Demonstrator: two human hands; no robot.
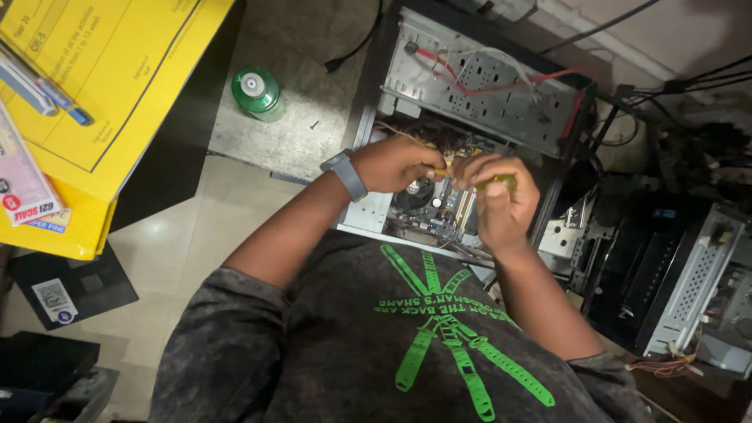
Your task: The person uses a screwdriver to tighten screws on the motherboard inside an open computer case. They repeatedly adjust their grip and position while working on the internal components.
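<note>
A yellow-handled screwdriver (497,183) is gripped in the right hand (501,200); left hand (399,163) pinched closed at its shaft, above the open case (470,86). Case walls close either side; floor (290,133) left is open.

View: single head-worn camera, no second view to share with
Facing: steeply down over the person's own chest and arms
Nearness: close, both hands mid-frame
Centre: open computer case (470,125) on the floor
Upper left: yellow folder (117,94)
</note>
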